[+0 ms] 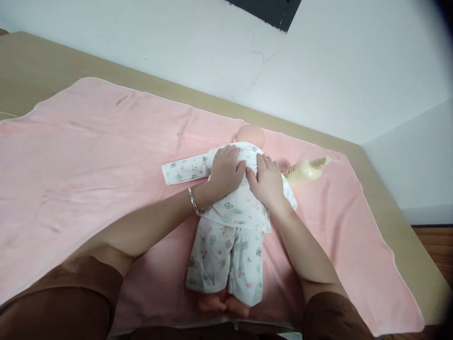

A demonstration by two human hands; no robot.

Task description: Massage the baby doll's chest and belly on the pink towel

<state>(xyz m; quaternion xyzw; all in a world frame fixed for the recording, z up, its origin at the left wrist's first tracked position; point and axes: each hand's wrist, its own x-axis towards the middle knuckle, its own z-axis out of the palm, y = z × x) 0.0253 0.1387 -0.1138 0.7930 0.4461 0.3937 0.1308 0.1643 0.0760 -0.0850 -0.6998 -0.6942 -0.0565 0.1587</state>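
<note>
A baby doll (250, 134) lies stretched out on a pink blanket (141, 127), its bald head toward the wall and its bare feet (215, 302) toward me. It wears a white printed top (240, 208) and matching trousers (212, 255). My left hand (228, 172) rests flat on the left side of the top, near the shoulder, fingers extended. On the right side, my right hand (268, 184) lies flat too, its thumb close to the left thumb. Neither hand grips anything. One sleeve (186, 169) reaches out to the left. No face shows on the doll.
A pale yellow bottle (307, 170) lies on its side on the blanket, right of the doll. Beneath the blanket is a wooden table (382, 198), its far edge against a white wall (177, 47). A dark panel (269, 12) is at the top.
</note>
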